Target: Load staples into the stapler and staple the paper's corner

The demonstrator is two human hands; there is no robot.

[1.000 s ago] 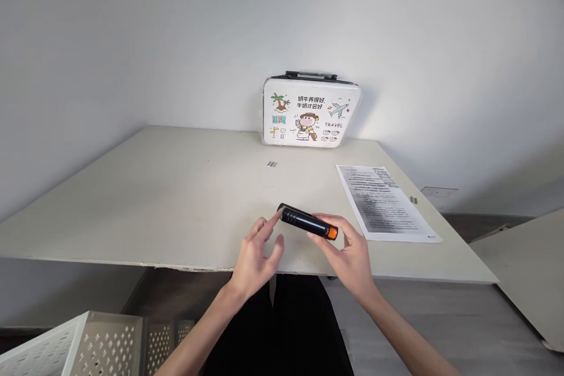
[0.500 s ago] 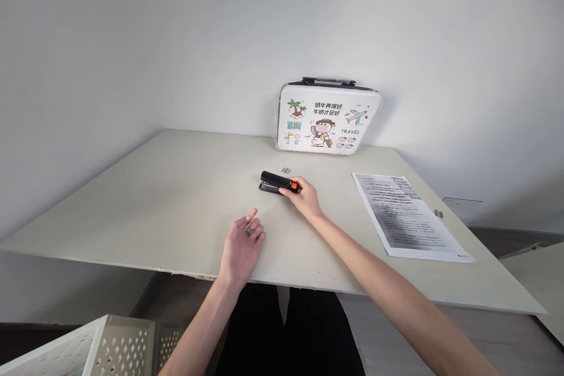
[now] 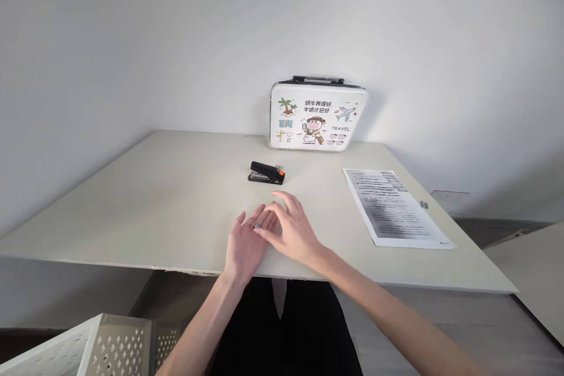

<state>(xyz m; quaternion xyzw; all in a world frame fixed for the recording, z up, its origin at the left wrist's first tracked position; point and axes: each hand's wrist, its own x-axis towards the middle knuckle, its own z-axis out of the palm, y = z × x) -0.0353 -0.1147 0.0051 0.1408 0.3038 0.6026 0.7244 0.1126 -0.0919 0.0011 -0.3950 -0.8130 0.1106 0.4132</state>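
My left hand [image 3: 247,247] is turned palm up above the near table edge, its fingers loosely curled. In its fingers lies a small grey metallic piece [image 3: 257,225] that looks like a strip of staples. My right hand [image 3: 294,229] reaches over that palm, thumb and index finger apart, with the thumb tip at the strip. Whether it touches the strip I cannot tell. Beyond both hands, a black stapler [image 3: 267,173] with an orange rear part rests on the table. Small grey strips, like staples, show partly behind it.
A white case [image 3: 317,117] with cartoon prints leans against the wall. At the right a printed sheet [image 3: 396,208] lies on the table [image 3: 176,200], with a small grey piece [image 3: 423,204] beyond it. A perforated white basket [image 3: 118,343] stands below, left.
My right hand has let go of the stapler, now on the table, and moved back toward me to my left palm. The view has shifted slightly.
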